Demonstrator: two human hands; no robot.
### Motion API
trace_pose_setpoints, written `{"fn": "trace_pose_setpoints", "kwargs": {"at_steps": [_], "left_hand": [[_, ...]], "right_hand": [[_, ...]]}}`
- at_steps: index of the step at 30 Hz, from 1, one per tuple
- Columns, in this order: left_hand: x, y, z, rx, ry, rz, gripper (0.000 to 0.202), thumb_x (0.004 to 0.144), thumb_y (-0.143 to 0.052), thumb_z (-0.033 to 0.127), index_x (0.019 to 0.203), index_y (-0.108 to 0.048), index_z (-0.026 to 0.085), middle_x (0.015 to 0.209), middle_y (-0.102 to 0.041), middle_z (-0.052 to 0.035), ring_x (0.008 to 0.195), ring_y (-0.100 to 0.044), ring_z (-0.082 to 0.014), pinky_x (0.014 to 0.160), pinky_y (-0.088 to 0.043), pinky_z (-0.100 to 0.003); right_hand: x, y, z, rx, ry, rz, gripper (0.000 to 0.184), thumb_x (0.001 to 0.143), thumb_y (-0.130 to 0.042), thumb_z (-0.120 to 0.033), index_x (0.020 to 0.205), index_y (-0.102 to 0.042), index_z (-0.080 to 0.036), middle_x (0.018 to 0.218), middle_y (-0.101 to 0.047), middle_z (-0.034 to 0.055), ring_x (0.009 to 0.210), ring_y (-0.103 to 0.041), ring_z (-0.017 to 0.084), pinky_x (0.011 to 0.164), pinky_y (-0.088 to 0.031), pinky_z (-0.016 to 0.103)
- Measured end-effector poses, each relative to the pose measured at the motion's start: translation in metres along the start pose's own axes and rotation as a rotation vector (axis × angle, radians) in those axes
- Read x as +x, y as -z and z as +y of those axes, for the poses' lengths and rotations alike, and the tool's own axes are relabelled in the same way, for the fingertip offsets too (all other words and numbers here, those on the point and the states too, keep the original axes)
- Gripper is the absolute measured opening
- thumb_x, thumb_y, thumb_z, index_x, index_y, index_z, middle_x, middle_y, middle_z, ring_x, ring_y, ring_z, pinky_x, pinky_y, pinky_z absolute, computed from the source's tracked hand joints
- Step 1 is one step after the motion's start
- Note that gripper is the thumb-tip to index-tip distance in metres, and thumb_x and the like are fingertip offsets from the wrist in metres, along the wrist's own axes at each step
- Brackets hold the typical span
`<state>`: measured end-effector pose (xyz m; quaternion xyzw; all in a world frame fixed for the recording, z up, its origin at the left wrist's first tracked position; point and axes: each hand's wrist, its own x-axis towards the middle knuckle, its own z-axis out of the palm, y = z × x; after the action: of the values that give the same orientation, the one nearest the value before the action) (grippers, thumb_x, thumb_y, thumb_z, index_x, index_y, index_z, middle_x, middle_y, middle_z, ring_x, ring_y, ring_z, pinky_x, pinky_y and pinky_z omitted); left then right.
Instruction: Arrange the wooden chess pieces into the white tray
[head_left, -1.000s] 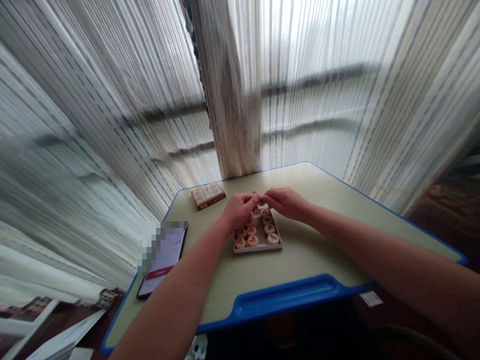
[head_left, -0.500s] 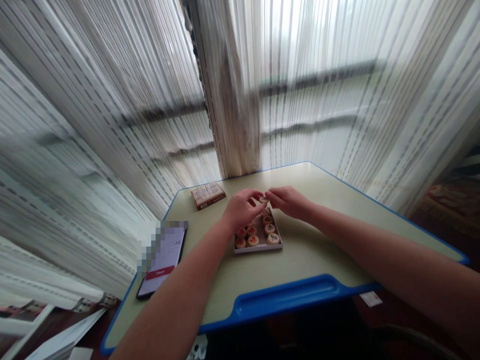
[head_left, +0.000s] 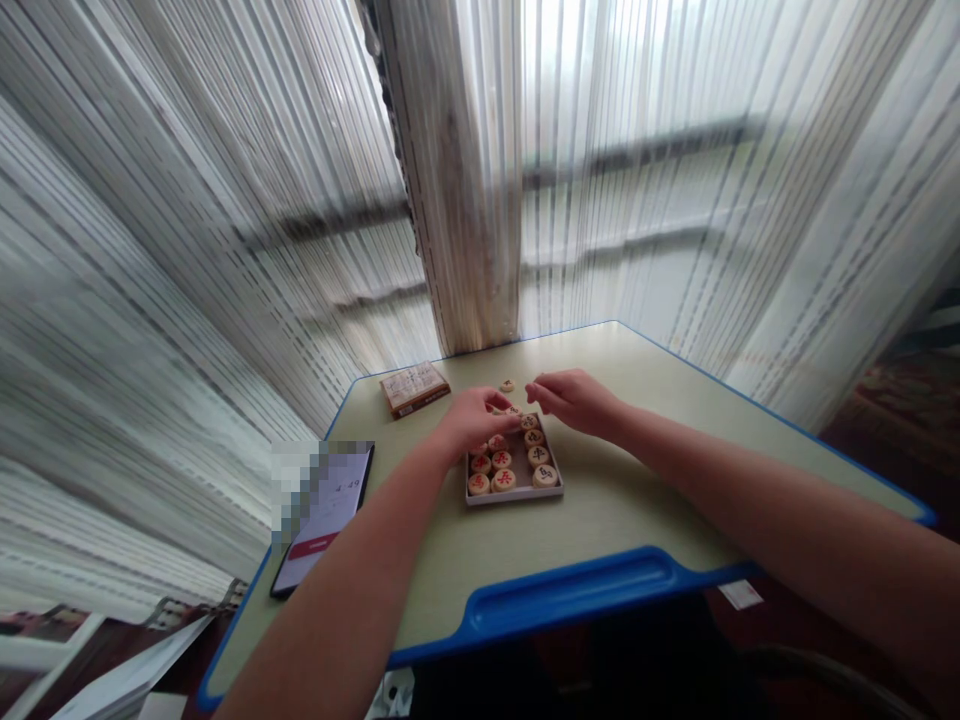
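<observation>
An open shallow box (head_left: 517,496) lies on the table, holding columns of round wooden Chinese chess pieces, red-marked on the left and black-marked on the right. My left hand (head_left: 474,415) reaches over the box's far left part, with thumb and fingers around a chess piece (head_left: 514,410) at the far edge. It hides some of the red pieces. My right hand (head_left: 570,398) hovers just right of the box's far corner, fingers curled in, no piece visible in them. Another chess piece (head_left: 508,385) lies on the table beyond the box.
A closed printed box (head_left: 415,388) sits at the table's far left. Along the left edge lies a phone (head_left: 330,520) with its screen lit. The table (head_left: 637,500) has a blue rim and a blue front groove. Striped curtains (head_left: 480,200) hang behind it.
My hands have drawn slightly apart. The piece that was between both hands now appears at my left fingers alone, lower toward the box. The piece beyond the box has come into view.
</observation>
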<state>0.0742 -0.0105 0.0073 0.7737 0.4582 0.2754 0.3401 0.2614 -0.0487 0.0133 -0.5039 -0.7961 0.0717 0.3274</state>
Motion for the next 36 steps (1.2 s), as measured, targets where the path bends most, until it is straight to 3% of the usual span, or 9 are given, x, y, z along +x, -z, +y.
{"fn": "trace_pose_setpoints", "kwargs": {"at_steps": [8,15,29,36], "left_hand": [[-0.0021,-0.003,0.0051,0.058,-0.008,-0.041,0.024,0.059,-0.07,0.024,0.081,-0.069,0.015,0.077,-0.069,-0.0067,0.072,-0.062,-0.0207,0.063,-0.047,-0.028],[-0.0012,0.0005,0.0028,0.242,-0.04,0.002,0.024,0.059,-0.069,0.028,0.08,-0.069,0.015,0.074,-0.068,-0.0063,0.068,-0.061,-0.0211,0.06,-0.046,-0.028],[-0.0042,-0.0011,0.0105,0.317,-0.066,-0.076,0.025,0.064,-0.066,0.027,0.085,-0.069,0.015,0.088,-0.07,-0.0054,0.081,-0.064,-0.0188,0.075,-0.05,-0.025],[-0.0042,0.0011,0.0103,0.407,-0.097,-0.043,0.026,0.063,-0.066,0.031,0.083,-0.068,0.015,0.091,-0.069,-0.0064,0.083,-0.062,-0.0202,0.075,-0.05,-0.027]], "right_hand": [[0.0005,-0.0004,0.0006,0.009,0.003,-0.016,0.043,0.09,-0.037,-0.041,0.065,-0.063,-0.017,0.056,-0.061,0.0021,0.052,-0.051,0.012,0.054,-0.032,0.025],[0.0002,-0.0002,0.0004,0.023,0.014,-0.021,0.042,0.09,-0.037,-0.04,0.067,-0.064,-0.017,0.057,-0.061,0.0022,0.053,-0.052,0.012,0.054,-0.032,0.024],[0.001,-0.001,0.0019,0.003,0.001,-0.041,0.044,0.09,-0.037,-0.042,0.068,-0.066,-0.015,0.056,-0.06,0.0026,0.052,-0.048,0.011,0.054,-0.029,0.025],[0.0007,-0.0016,0.002,0.006,0.005,-0.038,0.045,0.09,-0.037,-0.042,0.067,-0.065,-0.015,0.056,-0.06,0.0027,0.052,-0.047,0.011,0.054,-0.028,0.025]]}}
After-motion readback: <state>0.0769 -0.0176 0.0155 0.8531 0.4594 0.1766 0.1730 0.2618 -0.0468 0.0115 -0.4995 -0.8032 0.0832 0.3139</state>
